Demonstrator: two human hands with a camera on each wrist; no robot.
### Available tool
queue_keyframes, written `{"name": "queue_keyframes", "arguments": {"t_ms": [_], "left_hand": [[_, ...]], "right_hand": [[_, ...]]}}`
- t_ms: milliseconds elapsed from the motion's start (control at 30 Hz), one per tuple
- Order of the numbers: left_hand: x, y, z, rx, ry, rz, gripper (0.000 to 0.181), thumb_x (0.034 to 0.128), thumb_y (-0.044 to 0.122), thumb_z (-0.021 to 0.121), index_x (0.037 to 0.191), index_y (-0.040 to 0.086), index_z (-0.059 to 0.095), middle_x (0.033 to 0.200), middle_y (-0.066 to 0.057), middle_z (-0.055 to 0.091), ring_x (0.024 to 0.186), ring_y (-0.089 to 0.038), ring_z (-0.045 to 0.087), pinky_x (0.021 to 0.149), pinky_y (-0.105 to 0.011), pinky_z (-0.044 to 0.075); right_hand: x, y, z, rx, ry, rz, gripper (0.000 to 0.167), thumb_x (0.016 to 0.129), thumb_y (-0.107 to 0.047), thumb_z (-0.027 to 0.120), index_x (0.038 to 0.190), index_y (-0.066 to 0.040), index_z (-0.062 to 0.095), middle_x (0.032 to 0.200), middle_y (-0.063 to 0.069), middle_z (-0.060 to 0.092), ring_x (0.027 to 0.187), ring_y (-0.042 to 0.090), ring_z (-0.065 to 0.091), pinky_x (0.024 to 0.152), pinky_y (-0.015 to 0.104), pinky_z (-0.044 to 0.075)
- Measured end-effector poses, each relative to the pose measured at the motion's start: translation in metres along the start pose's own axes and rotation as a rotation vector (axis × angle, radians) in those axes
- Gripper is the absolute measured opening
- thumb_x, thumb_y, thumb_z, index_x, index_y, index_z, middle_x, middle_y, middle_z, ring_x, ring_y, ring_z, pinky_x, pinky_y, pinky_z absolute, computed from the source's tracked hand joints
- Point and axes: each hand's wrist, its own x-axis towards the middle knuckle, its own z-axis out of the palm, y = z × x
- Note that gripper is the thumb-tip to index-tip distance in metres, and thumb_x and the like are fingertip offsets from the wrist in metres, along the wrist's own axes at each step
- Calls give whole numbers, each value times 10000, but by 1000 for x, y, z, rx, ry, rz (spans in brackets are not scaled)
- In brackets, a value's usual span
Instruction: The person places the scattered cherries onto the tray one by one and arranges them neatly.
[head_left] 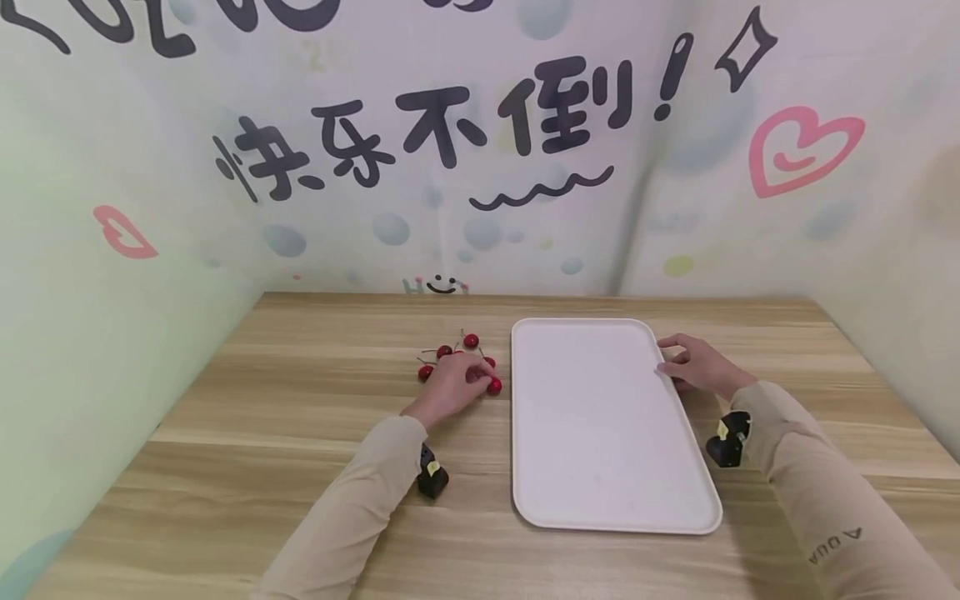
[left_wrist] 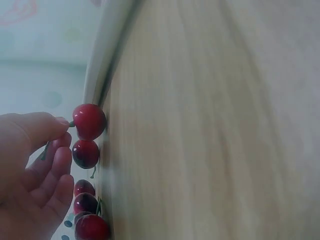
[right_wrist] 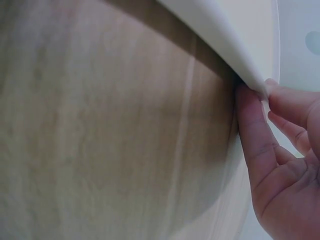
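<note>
The left hand pinches the stem of one red cherry, thumb and fingertips together, just beside the tray's left edge. The right hand has its thumb and finger clamped on the far part of the right rim of the white tray. More cherries lie around the left hand, which partly hides them from the head view. A black device sits at the left wrist. "AQUA" marks the right sleeve. Beyond the wooden table, the printed wall reads "快乐不倒!"
</note>
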Motion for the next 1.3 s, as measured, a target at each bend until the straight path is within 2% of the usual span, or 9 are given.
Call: {"name": "queue_keyframes", "arguments": {"t_ms": [167, 400, 667, 700, 900, 933, 1300], "left_hand": [[1, 1, 0, -52, 18, -10, 84, 815, 72, 609, 868, 98, 670, 818, 15, 598, 737, -123, 511, 674, -235, 446], [2, -4, 2, -197, 74, -29, 78, 811, 75, 626, 878, 52, 659, 858, -24, 626, 762, -142, 566, 703, -252, 474], [3, -5, 4, -235, 132, -9, 108, 804, 86, 641, 898, 40, 668, 857, -20, 653, 758, -137, 583, 705, -264, 475], [3, -4, 4, -237, 136, -9, 112, 804, 90, 642, 901, 41, 671, 857, -17, 654, 760, -139, 581, 706, -268, 473], [5, -1, 5, -226, 125, -21, 145, 813, 155, 640, 930, 83, 687, 888, 12, 659, 857, -133, 565, 761, -289, 450], [6, 0, 5, -223, 122, -23, 151, 814, 166, 638, 935, 89, 686, 895, 17, 658, 868, -127, 565, 768, -284, 449], [9, 22, -2, -291, 92, 55, 150, 838, 160, 613, 942, 66, 665, 857, 21, 652, 786, -105, 580, 709, -240, 466]], "right_hand": [[-1, 0, 0, 6, -1, -5, 480, 874, -14, 514, 1251, 144, 260, 943, 286, 546, 784, 220, 591, 706, 374, 501], [1, 1, -1, -9, -1, 3, 487, 876, -30, 519, 1256, 133, 262, 932, 265, 549, 772, 210, 590, 704, 369, 501], [1, 1, -1, 8, 0, -11, 493, 868, -42, 537, 1245, 131, 271, 908, 261, 555, 760, 223, 592, 695, 373, 503], [2, 6, -2, 28, -1, -40, 462, 863, -62, 554, 1226, 98, 316, 883, 240, 567, 740, 216, 597, 675, 356, 508], [1, 6, -2, 9, 6, -20, 465, 868, -69, 550, 1237, 89, 316, 912, 254, 558, 756, 221, 596, 689, 357, 506], [-1, 2, -1, -10, 7, 12, 495, 874, -49, 533, 1257, 123, 270, 940, 277, 541, 776, 229, 590, 710, 376, 499], [0, 1, 0, -6, 7, 15, 488, 873, -33, 526, 1258, 125, 270, 912, 240, 549, 766, 202, 585, 702, 362, 503]]}}
